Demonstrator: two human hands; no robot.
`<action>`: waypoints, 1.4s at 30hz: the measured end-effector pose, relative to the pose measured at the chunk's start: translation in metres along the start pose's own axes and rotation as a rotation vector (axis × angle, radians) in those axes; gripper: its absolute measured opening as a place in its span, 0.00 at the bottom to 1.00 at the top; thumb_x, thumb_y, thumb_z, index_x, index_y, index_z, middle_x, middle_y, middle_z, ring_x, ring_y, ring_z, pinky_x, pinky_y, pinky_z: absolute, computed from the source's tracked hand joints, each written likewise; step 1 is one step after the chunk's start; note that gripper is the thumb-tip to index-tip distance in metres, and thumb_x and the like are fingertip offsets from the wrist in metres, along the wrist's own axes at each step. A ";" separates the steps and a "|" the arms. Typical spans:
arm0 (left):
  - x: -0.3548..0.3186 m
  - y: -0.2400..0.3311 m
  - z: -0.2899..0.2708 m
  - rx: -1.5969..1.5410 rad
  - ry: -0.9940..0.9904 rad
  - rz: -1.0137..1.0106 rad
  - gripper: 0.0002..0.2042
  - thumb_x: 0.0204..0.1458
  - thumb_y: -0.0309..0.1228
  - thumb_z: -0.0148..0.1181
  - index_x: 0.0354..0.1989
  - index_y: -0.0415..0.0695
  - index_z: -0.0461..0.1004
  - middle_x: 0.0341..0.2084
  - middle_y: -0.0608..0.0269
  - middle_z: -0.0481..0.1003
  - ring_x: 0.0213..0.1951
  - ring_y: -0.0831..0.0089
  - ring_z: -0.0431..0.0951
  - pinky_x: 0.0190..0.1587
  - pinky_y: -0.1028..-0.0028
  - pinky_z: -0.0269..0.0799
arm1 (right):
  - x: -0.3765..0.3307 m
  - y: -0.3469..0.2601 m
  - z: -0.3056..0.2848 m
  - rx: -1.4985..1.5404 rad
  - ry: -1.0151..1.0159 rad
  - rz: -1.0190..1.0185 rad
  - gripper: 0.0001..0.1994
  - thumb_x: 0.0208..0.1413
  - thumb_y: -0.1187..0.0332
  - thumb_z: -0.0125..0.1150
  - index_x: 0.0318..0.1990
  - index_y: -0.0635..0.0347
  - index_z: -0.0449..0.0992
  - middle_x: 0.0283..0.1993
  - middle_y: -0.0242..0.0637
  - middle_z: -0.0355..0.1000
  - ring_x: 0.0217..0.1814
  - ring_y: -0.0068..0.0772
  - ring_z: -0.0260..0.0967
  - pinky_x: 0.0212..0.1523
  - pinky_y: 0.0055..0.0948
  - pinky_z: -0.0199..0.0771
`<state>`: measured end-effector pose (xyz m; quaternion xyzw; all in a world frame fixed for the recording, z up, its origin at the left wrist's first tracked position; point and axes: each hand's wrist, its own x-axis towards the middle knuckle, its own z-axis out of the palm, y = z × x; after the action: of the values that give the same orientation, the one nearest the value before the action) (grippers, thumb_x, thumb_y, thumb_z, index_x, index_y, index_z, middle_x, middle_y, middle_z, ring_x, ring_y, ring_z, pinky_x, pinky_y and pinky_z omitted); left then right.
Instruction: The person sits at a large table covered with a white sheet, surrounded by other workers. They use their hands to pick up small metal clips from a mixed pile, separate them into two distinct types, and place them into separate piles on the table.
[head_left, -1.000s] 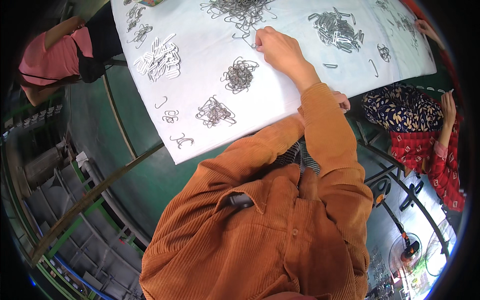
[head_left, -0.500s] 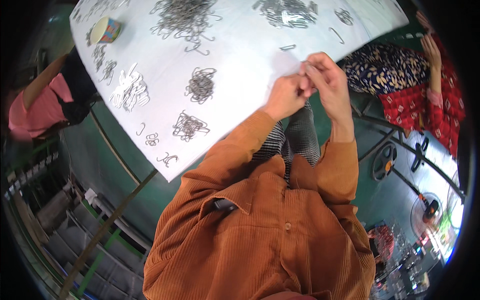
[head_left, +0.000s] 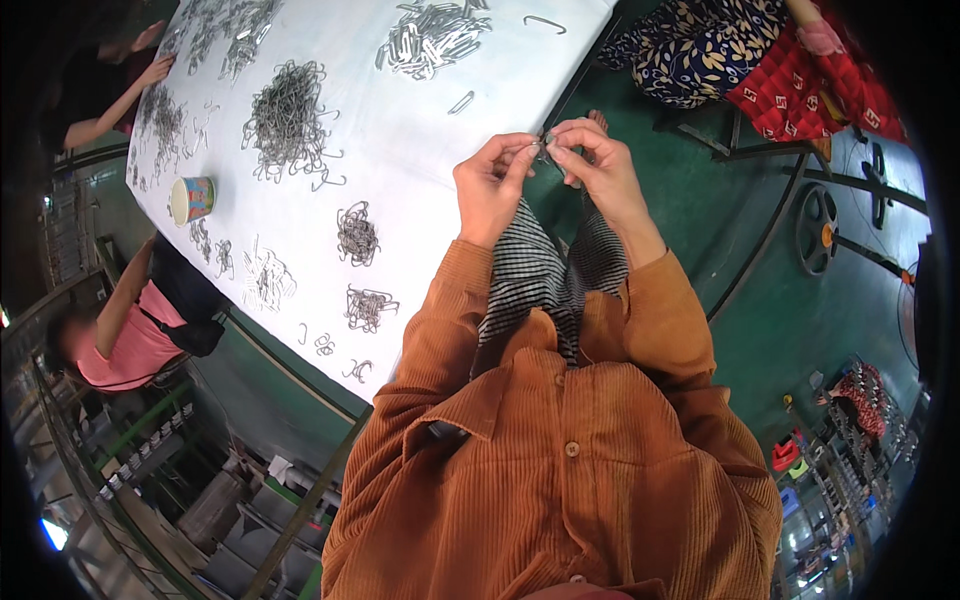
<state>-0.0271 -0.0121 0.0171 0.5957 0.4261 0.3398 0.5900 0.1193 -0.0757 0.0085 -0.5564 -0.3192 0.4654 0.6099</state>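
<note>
My left hand (head_left: 492, 188) and my right hand (head_left: 603, 172) meet just off the right edge of the white table, above my lap. Each pinches with thumb and fingertips at a small metal wire piece (head_left: 542, 146). Fingers cover most of it, so its exact shape is hidden. Nearest on the table lies a single oblong metal link (head_left: 461, 103). Farther off are a heap of oblong links (head_left: 432, 40) and a lone hook (head_left: 545, 23). To the left sit a large pile of wire hooks (head_left: 287, 120) and two smaller clumps of bent wire, one round (head_left: 357, 236) and one looser (head_left: 370, 308).
The white-covered table (head_left: 410, 175) carries a paper cup (head_left: 192, 200) and a pale pile of links (head_left: 267, 278) at its left. A person in pink (head_left: 150, 335) is at the left, another in red (head_left: 790, 85) at the right. A metal frame with a wheel (head_left: 818, 228) stands right.
My hands were clasped close together over the table's edge; now they are a little apart, fingertips meeting at the wire piece. The view has shifted, so the table appears farther left.
</note>
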 end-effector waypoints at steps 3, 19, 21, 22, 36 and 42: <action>0.000 -0.001 0.001 0.028 0.018 0.011 0.06 0.54 0.22 0.61 0.38 0.34 0.78 0.25 0.64 0.78 0.25 0.82 0.75 0.29 0.83 0.71 | 0.003 0.004 0.003 -0.044 0.060 -0.018 0.04 0.53 0.71 0.66 0.34 0.61 0.80 0.42 0.25 0.71 0.34 0.14 0.66 0.33 0.15 0.69; -0.001 0.002 0.004 0.084 -0.006 0.093 0.05 0.53 0.22 0.62 0.38 0.36 0.79 0.23 0.65 0.77 0.25 0.85 0.73 0.29 0.84 0.69 | 0.002 0.015 0.016 -0.047 0.134 -0.256 0.04 0.55 0.75 0.62 0.36 0.66 0.74 0.38 0.35 0.74 0.40 0.24 0.74 0.44 0.24 0.74; -0.001 0.002 0.001 0.019 -0.001 0.077 0.05 0.53 0.22 0.62 0.37 0.37 0.79 0.25 0.65 0.78 0.25 0.85 0.72 0.29 0.84 0.69 | 0.000 0.020 0.018 0.002 0.132 -0.263 0.04 0.56 0.75 0.61 0.36 0.66 0.73 0.37 0.35 0.74 0.41 0.24 0.75 0.44 0.24 0.74; 0.001 -0.001 -0.003 -0.026 0.009 0.062 0.05 0.53 0.22 0.63 0.36 0.37 0.79 0.26 0.65 0.78 0.26 0.85 0.72 0.30 0.84 0.69 | -0.001 0.020 0.017 -0.007 0.102 -0.262 0.03 0.57 0.76 0.59 0.37 0.66 0.72 0.38 0.35 0.74 0.42 0.24 0.75 0.46 0.23 0.73; 0.058 0.028 -0.033 0.791 0.057 0.010 0.10 0.47 0.24 0.67 0.40 0.40 0.79 0.31 0.60 0.77 0.32 0.72 0.76 0.35 0.73 0.73 | -0.018 -0.002 -0.003 -0.137 0.023 -0.298 0.01 0.60 0.78 0.55 0.36 0.66 0.71 0.36 0.33 0.74 0.45 0.24 0.76 0.48 0.20 0.72; 0.014 0.046 0.002 -0.218 -0.089 -0.226 0.08 0.53 0.21 0.61 0.42 0.36 0.76 0.33 0.57 0.79 0.33 0.74 0.79 0.38 0.76 0.79 | -0.027 -0.007 -0.004 -0.247 0.081 -0.348 0.02 0.58 0.78 0.58 0.34 0.65 0.72 0.35 0.32 0.75 0.37 0.22 0.75 0.47 0.20 0.71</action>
<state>-0.0147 0.0025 0.0608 0.4908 0.4243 0.2889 0.7040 0.1149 -0.1017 0.0177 -0.5817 -0.4402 0.2878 0.6205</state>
